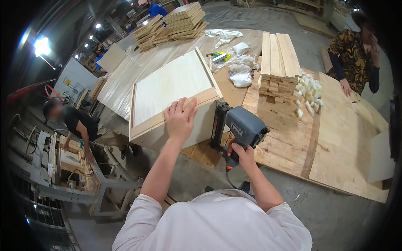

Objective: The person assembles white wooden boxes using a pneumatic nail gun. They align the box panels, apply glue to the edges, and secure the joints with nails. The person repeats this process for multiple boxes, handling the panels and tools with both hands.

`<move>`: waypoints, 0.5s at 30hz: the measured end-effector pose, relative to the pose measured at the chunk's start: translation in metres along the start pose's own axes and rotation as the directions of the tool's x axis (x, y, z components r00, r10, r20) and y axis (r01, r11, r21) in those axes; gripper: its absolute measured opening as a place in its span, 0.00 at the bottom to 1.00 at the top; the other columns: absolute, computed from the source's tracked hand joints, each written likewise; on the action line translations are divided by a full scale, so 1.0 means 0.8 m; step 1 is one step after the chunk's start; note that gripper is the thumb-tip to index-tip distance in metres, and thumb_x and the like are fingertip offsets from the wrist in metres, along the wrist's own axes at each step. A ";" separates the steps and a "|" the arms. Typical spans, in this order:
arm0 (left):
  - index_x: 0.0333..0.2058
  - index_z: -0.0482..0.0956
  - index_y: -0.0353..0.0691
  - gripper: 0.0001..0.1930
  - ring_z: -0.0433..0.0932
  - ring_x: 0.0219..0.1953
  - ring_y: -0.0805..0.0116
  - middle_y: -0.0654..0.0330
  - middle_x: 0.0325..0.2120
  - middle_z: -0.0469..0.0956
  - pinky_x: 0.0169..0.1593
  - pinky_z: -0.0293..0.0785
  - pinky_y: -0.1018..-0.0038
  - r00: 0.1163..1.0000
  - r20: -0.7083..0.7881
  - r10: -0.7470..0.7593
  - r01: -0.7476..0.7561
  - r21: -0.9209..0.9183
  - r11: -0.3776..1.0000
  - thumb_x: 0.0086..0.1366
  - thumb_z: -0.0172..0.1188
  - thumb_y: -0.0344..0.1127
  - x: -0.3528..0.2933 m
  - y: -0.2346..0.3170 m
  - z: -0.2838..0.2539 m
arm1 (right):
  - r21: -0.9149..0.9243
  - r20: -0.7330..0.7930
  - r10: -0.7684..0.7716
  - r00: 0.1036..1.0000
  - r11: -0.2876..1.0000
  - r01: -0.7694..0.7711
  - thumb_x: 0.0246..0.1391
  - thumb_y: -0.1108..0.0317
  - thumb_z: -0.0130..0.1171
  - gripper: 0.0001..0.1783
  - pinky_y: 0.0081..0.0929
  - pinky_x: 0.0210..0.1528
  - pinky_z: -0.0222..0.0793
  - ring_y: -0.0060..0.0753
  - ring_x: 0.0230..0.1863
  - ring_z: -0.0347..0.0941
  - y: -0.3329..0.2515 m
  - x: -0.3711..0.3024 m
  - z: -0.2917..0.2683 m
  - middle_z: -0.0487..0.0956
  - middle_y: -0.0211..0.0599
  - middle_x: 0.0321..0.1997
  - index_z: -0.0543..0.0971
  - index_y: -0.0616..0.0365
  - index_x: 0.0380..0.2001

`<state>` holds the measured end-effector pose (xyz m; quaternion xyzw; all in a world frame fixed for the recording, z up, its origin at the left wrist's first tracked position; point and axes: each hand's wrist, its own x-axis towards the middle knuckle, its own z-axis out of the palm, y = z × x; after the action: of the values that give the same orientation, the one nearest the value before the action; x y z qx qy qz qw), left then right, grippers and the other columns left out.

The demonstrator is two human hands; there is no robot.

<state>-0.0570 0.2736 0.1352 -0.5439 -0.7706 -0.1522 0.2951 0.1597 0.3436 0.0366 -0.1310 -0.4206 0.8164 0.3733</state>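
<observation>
Beyond one shirt (209,221), right hand (243,154) grips one nailer (246,122), left hand (180,120) seemingly flat on one box (171,81).

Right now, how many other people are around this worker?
4: a person in a patterned top at right; a person in black at left; a person in blue at the top; another person in blue, partly hidden, at upper left. More may be hidden.
</observation>
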 end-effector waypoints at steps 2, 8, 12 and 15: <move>0.52 0.77 0.58 0.18 0.69 0.51 0.59 0.59 0.49 0.73 0.54 0.59 0.59 1.000 -0.006 0.005 -0.005 0.006 1.000 0.62 0.56 0.43 0.000 -0.002 0.002 | -0.026 -0.013 -0.021 1.000 0.999 0.021 0.53 0.73 0.57 0.06 0.26 0.28 0.70 0.26 0.23 0.72 0.003 -0.001 0.002 0.75 0.35 0.23 0.73 0.63 0.33; 0.52 0.77 0.59 0.18 0.69 0.51 0.59 0.60 0.48 0.73 0.55 0.59 0.58 1.000 -0.014 0.005 -0.005 -0.004 1.000 0.62 0.56 0.44 0.002 -0.003 0.004 | -0.033 -0.037 -0.050 0.998 0.998 0.049 0.53 0.74 0.57 0.06 0.26 0.28 0.70 0.26 0.23 0.72 0.005 -0.004 0.009 0.75 0.35 0.24 0.72 0.62 0.34; 0.52 0.77 0.59 0.18 0.69 0.51 0.59 0.60 0.48 0.73 0.55 0.59 0.58 1.000 -0.022 0.012 -0.011 0.002 1.000 0.63 0.56 0.44 0.000 -0.004 0.004 | -0.058 -0.072 -0.051 0.996 0.997 0.047 0.52 0.74 0.57 0.05 0.26 0.27 0.70 0.26 0.23 0.72 0.009 -0.007 0.012 0.74 0.34 0.23 0.73 0.61 0.34; 0.52 0.77 0.59 0.18 0.69 0.51 0.58 0.60 0.48 0.73 0.55 0.59 0.59 1.000 -0.021 0.017 -0.017 -0.008 1.000 0.63 0.56 0.43 0.001 -0.004 0.004 | -0.092 -0.101 -0.048 0.994 0.995 0.039 0.52 0.74 0.57 0.05 0.25 0.27 0.69 0.25 0.23 0.72 0.008 -0.008 0.016 0.74 0.33 0.23 0.73 0.61 0.32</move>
<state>-0.0612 0.2753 0.1334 -0.5499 -0.7623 -0.1586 0.3022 0.1543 0.3290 0.0389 -0.1803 -0.4398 0.7805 0.4061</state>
